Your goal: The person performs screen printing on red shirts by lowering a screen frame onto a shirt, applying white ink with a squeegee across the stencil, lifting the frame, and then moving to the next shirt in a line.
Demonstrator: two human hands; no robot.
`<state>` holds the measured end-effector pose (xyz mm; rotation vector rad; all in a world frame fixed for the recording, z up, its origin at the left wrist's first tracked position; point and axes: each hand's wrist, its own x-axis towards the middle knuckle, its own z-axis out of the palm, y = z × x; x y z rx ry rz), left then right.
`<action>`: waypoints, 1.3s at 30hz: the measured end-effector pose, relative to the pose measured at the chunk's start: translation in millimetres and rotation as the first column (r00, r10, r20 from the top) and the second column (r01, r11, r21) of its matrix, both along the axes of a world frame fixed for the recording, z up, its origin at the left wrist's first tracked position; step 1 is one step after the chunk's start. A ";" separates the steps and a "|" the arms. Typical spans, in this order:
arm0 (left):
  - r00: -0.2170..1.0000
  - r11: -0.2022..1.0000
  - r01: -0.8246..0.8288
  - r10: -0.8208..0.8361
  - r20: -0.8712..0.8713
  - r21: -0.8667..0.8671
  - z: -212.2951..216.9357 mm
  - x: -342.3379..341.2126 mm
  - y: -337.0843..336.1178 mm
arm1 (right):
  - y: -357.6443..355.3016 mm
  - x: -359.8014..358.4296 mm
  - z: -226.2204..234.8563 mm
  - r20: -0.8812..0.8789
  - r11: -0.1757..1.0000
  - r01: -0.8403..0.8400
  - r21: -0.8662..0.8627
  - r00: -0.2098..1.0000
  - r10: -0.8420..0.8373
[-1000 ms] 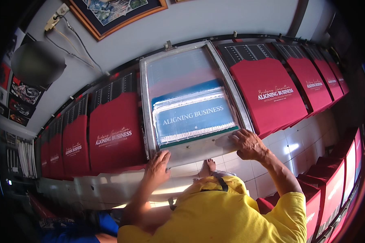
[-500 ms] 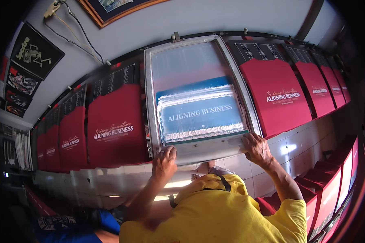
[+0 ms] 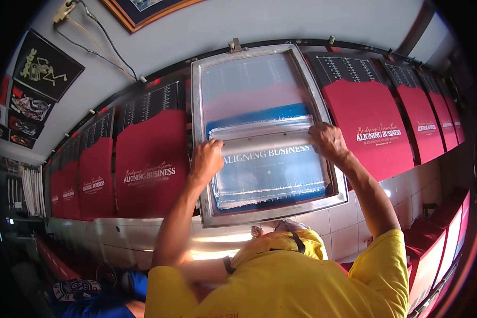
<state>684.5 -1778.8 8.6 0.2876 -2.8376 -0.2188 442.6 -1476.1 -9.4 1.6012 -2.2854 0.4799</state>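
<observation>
A metal-framed printing screen (image 3: 323,204) lies on a long table over a red panel. Its mesh is blue and carries pale lettering. A long pale squeegee (image 3: 265,142) lies across the middle of the mesh. My left hand (image 3: 206,159) grips the squeegee's left end. My right hand (image 3: 328,140) grips its right end. Both forearms reach up from the lower edge over my yellow shirt (image 3: 281,286).
Red panels (image 3: 151,161) with black tops lie in a row on both sides of the screen (image 3: 371,124). A framed picture (image 3: 143,10), dark posters (image 3: 42,66) and loose cables hang on the wall behind. More red panels (image 3: 434,254) stand at the lower right.
My hands left the screen's near frame edge and moved up onto the mesh, where they now hold the squeegee across the middle. The view has shifted slightly.
</observation>
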 end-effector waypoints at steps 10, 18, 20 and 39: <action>0.996 0.997 -0.039 0.044 -0.076 0.067 -1.4 84.7 65.5 | 64.6 88.5 15.0 0.125 0.999 0.014 0.029 0.992 -0.017; 0.995 0.999 -0.003 -0.002 -0.101 -0.050 -24.4 126.0 98.9 | 86.2 134.8 2.1 0.090 0.998 0.064 -0.009 0.994 -0.063; 0.993 0.998 -0.010 0.002 -0.120 -0.063 -30.5 118.2 91.2 | 78.7 124.9 0.2 0.076 0.998 0.064 -0.018 0.995 -0.063; 1.000 0.999 0.005 -0.004 -0.028 0.047 37.1 -9.7 -15.5 | -11.6 -7.8 49.7 0.071 0.996 0.068 0.056 0.995 -0.072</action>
